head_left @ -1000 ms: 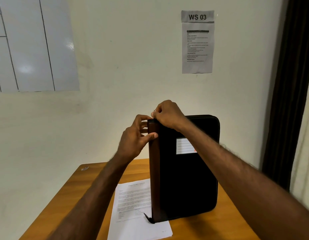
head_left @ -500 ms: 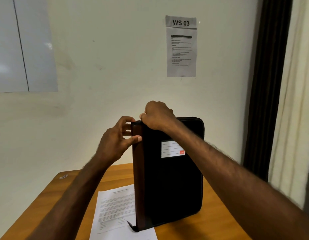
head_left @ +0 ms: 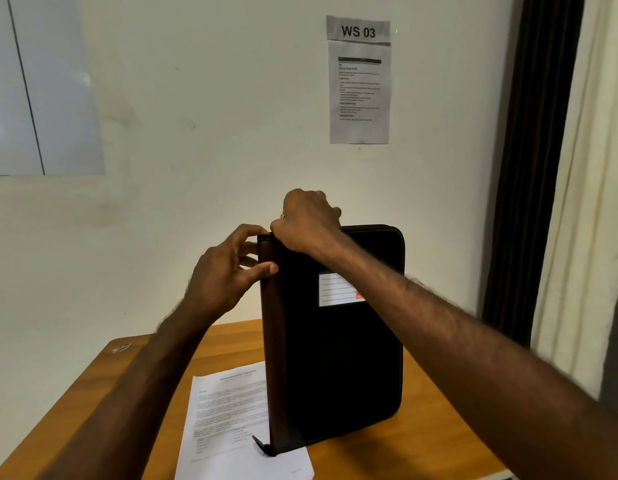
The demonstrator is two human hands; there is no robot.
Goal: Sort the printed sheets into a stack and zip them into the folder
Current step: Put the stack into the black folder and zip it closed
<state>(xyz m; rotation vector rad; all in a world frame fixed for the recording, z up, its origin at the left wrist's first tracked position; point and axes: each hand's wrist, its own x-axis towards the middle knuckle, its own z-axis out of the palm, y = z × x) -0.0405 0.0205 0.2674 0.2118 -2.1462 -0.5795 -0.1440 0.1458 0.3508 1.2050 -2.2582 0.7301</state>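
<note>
A black zip folder with a brown spine and a white label stands upright on the wooden table. My left hand pinches the folder's upper left edge, thumb on the spine and fingers behind it. My right hand is curled over the top left corner; what its fingertips hold is hidden. A printed sheet lies flat on the table, partly under the folder's near corner. A zip tab sticks out at the folder's bottom near corner.
The table stands against a pale wall with a paper notice marked WS 03. A whiteboard hangs at the upper left. A dark curtain and a pale one hang at the right. A small scrap lies near the table's far left corner.
The view shifted right, then slightly back. Both hands stay at the folder's top left corner; my right hand has lifted slightly over the top edge.
</note>
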